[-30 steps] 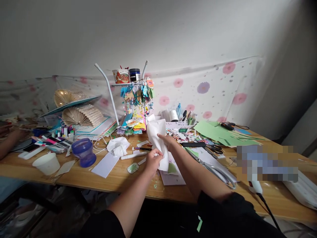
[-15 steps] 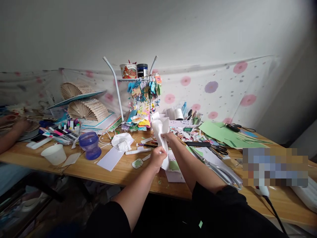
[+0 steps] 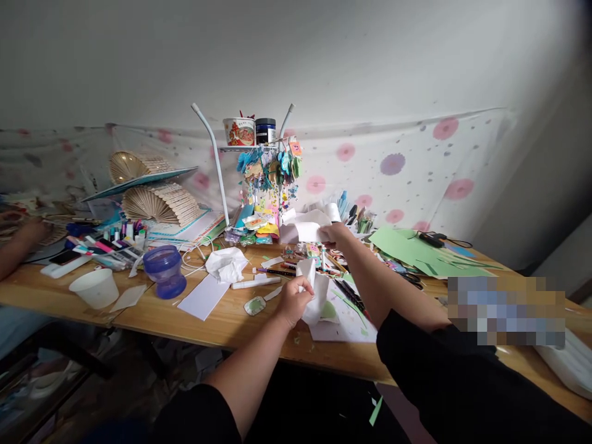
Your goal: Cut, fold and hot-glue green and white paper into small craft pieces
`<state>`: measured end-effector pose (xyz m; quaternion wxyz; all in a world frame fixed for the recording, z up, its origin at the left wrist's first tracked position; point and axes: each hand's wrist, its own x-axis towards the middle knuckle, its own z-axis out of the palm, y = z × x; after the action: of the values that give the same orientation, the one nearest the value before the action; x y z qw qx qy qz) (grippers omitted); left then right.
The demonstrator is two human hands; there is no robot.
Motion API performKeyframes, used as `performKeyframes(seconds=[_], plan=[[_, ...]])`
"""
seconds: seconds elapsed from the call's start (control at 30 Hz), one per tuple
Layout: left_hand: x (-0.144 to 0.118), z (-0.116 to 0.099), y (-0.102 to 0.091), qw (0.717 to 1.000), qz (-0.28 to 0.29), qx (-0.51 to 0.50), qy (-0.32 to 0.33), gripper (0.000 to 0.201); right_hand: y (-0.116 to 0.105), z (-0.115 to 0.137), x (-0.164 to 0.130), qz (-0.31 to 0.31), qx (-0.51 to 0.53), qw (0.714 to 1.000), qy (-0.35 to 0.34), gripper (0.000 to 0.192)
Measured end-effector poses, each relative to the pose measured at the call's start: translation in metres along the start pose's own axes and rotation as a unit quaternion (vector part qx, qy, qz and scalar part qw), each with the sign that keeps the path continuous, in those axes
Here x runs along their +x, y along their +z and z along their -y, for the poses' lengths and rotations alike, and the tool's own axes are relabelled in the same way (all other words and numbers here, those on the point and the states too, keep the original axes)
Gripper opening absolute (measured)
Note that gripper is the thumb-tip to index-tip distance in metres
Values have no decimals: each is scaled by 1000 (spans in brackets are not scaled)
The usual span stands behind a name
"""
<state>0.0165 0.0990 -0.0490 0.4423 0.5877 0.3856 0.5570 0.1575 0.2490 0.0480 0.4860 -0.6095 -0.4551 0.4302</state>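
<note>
Left hand (image 3: 292,301): fingers curled and pinched on the lower white paper piece (image 3: 316,297); it sits just above the bench (image 3: 222,320), near the front edge.
Right hand (image 3: 337,234): reached toward the back of the bench; fingers closed on the upper white paper piece (image 3: 303,227), which spreads leftward from the grip.
White pieces: held apart, one in each hand; the lower one stands over a white sheet with green scraps (image 3: 345,320) that lies flat at the front edge.
Close by, left of the hands: a small green-and-white cutout (image 3: 255,305); a white marker (image 3: 256,283); a crumpled tissue (image 3: 226,264); a flat white card (image 3: 202,297).
Further left: a purple lidded cup (image 3: 164,271); a white paper cup (image 3: 97,288) near the front edge; a row of pens and glue sticks (image 3: 105,245).
Back edge: a white-legged stand (image 3: 217,161) hung with coloured paper ornaments (image 3: 268,172); folded paper fans (image 3: 157,203) to its left.
Right side: green paper sheets (image 3: 416,250) toward the back right corner.
Far left edge: another person's arm (image 3: 16,246) rests on the bench.
</note>
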Motion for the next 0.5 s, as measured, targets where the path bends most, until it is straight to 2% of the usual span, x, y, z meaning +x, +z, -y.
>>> performKeyframes(seconds=[0.07,0.17,0.23,0.3,0.37,0.43,0.5], plan=[[1,1,1,1000,-4,30,-3,5,-3,14,3,13,-5,1000,-2,32],[2,1,1,997,0,73,2,7,-9,46,11,26,20,998,-48,34],[2,-2,0,996,-4,88,-5,11,-18,67,17,6,54,993,-104,35],[2,-4,-1,995,-15,95,-7,17,-28,76,17,-52,117,971,-200,38],[1,-5,-1,995,-24,94,1,20,-36,67,8,-82,139,957,-242,41],[1,-4,0,996,-31,83,5,21,-38,41,-10,-45,98,972,-211,39],[2,-1,0,997,-40,67,1,23,-33,4,-33,-15,76,982,-174,23]])
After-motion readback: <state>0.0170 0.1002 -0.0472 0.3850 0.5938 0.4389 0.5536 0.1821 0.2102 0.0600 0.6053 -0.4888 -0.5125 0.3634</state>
